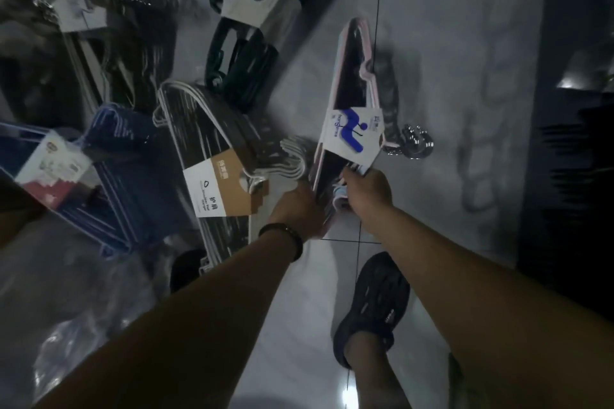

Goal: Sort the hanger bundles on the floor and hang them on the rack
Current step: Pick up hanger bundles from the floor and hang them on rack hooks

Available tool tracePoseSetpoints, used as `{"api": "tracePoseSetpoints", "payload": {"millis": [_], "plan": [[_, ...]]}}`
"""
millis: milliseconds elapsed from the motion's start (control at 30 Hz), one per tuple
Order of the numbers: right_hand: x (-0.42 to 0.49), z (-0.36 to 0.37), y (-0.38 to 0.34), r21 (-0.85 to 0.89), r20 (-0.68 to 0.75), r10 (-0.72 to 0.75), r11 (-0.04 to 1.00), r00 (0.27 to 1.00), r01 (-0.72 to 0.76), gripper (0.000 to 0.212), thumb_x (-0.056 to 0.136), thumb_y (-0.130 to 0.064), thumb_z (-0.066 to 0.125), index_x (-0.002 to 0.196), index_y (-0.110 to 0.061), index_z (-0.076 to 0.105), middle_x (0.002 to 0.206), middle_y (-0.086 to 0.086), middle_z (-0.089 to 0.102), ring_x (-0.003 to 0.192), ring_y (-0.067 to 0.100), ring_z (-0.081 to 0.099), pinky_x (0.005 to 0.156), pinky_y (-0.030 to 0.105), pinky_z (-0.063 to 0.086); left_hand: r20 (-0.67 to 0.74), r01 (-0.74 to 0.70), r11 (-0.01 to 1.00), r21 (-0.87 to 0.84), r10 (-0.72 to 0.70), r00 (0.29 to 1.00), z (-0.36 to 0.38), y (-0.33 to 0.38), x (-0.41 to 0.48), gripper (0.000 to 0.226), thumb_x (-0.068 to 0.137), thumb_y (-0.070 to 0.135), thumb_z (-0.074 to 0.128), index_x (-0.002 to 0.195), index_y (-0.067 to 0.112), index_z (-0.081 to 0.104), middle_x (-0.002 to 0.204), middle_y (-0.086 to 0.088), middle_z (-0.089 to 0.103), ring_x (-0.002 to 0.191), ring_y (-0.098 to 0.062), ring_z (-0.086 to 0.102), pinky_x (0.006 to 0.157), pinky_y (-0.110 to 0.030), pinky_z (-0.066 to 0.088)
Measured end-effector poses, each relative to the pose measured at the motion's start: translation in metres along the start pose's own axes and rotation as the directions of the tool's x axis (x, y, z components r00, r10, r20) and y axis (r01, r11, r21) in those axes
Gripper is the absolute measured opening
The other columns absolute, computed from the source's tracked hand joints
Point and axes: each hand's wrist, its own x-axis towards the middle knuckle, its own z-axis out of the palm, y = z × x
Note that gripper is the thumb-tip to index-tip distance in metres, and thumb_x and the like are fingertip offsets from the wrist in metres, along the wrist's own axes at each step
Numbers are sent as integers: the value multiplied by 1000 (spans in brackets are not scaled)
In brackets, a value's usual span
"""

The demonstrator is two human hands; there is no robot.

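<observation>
We're on the pick-up: left hand and right hand both grip the pink hanger bundle at its near end; next, carry it rackward.

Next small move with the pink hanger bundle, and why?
Probably raise the pink bundle clear of the white bundle lying beside it: the right hand grips its near end, the left hand seems to hold the same end.
</observation>
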Motion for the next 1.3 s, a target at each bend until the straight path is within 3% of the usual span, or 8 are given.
{"api": "tracePoseSetpoints", "payload": {"millis": [167, 333, 600, 767, 967, 1133, 1200, 1300], "plan": [[-12, 1, -9, 5, -14, 87, 996, 996, -87, 33, 99, -30, 58, 117, -6, 72, 108, 14, 76, 93, 30, 74, 82, 43, 63, -131, 9, 1000, 18, -6, 991, 3, 4, -15, 46, 92, 61, 60, 125, 29, 59, 98, 0, 75, 86, -22, 73, 75, -37, 63], [-21, -10, -21, 175, -2, 187, 967, 982, -184, 22, 105, -20, 54, 110, -2, 65, 87, 9, 69, 68, 19, 67, 48, 22, 50, -216, 13, 999, -41, -22, 976, -5, 31, -40, 39, 95, 52, 70, 116, 21, 59, 99, 3, 70, 83, -18, 69, 73, -34, 62], [-59, -38, -34, 635, 261, 100, 731, 960, -249, 51, 62, -35, 83, 109, -15, 77, 108, 15, 78, 89, 33, 71, 82, 43, 54, -298, -129, 989, -75, 102, 949, -17, 39, -72, 35, 95, 44, 73, 122, 26, 63, 108, 9, 72, 88, -3, 67, 69, -10, 53], [-118, -71, -57, 700, 335, -30, 677, 942, -227, 30, 83, -18, 70, 112, -11, 75, 96, 12, 76, 92, 32, 70, 87, 44, 55, -363, -271, 954, -129, 209, 908, -50, 59, -141, 32, 91, 29, 79, 119, 27, 64, 93, 24, 57, 82, 16, 59, 70, -1, 46], [-242, -131, -100, 720, 125, -205, 692, 971, 54, 64, 64, -10, 63, 127, -18, 68, 112, 6, 77, 103, 29, 74, 82, 44, 61, -363, -446, 863, -238, 347, 865, -135, 97, -258, 34, 95, 34, 73, 127, 33, 61, 91, 12, 71, 79, -7, 69, 65, -25, 57], [-388, -223, -141, 720, -6, -274, 666, 962, 194, 55, 62, -13, 61, 116, -15, 69, 96, 10, 76, 90, 36, 72, 68, 42, 61, 89, -251, 620, -744, 464, 881, -243, 155, -381, 60, 93, 37, 74, 146, 43, 46, 140, 8, 66, 119, -13, 68, 96, -34, 57], [-439, -252, -147, 679, -93, -300, 679, 949, 281, 57, 60, -11, 61, 115, -23, 72, 100, 13, 76, 96, 43, 70, 80, 57, 58, 37, -257, 566, -784, 455, 890, -291, 184, -412, 47, 100, 20, 68, 141, 35, 50, 156, -2, 54, 122, -15, 64, 96, -35, 56], [-511, -285, -145, 651, -189, -341, 658, 921, 378, 84, 53, -14, 72, 137, -11, 64, 86, 11, 75, 76, 32, 68, 69, 45, 53, -125, -366, 405, -838, 511, 851, -367, 236, -466, 44, 104, 16, 63, 145, 26, 50, 156, -5, 52, 126, -15, 63, 100, -36, 55]]}}
